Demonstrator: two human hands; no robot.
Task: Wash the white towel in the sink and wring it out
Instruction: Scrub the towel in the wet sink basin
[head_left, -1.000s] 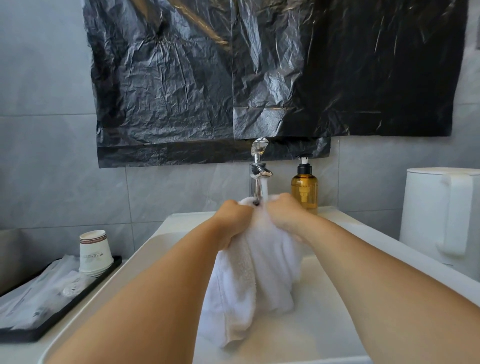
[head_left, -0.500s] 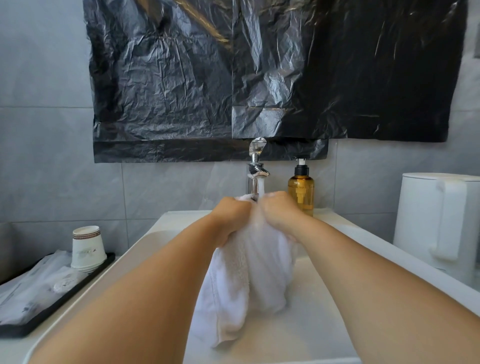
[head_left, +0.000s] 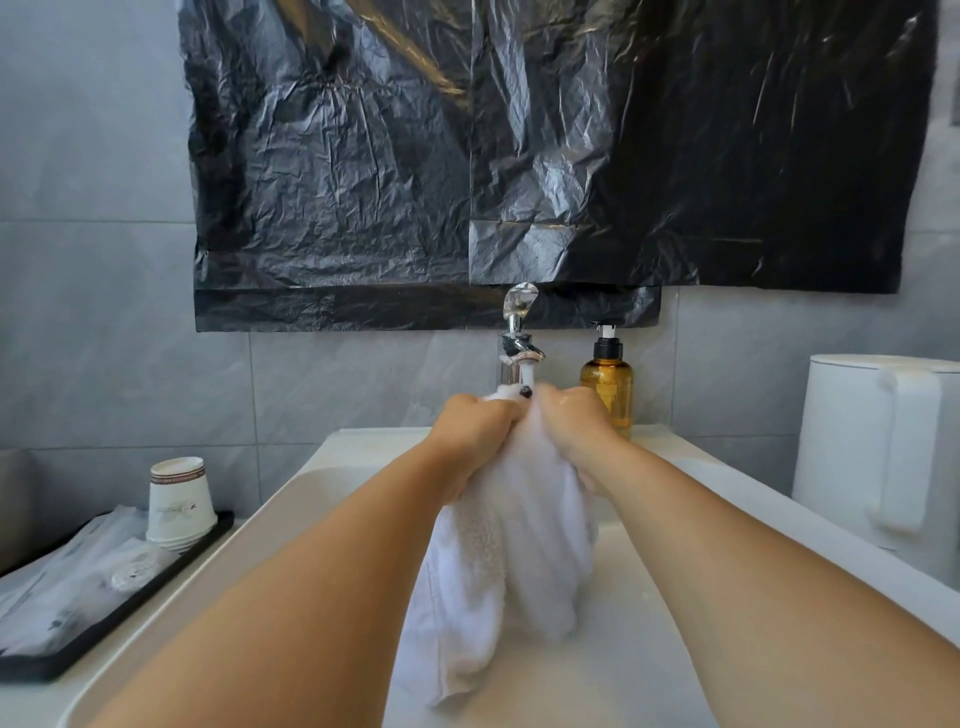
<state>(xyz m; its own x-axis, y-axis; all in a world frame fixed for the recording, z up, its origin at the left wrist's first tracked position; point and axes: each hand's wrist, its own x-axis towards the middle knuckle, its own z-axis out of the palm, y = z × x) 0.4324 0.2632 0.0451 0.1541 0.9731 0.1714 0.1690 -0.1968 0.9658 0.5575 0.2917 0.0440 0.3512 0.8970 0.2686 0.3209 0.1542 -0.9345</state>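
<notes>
Since 0.5 s ago, both hands have barely shifted, staying bunched together under the tap (head_left: 521, 347). Left hand (head_left: 475, 420) and right hand (head_left: 570, 415) each grip the top of the white towel (head_left: 511, 561), fingers curled tight into the cloth where water runs onto it. Its lower folds hang down into the sink (head_left: 623, 665). An amber soap bottle (head_left: 608, 387) stands just beside the tap. 2 stacked paper cups (head_left: 179, 501) sit on a black tray (head_left: 117, 618) on the worktop (head_left: 31, 699).

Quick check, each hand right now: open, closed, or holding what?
Left hand: closed, gripping the white towel under the tap.
Right hand: closed, gripping the same towel.
</notes>
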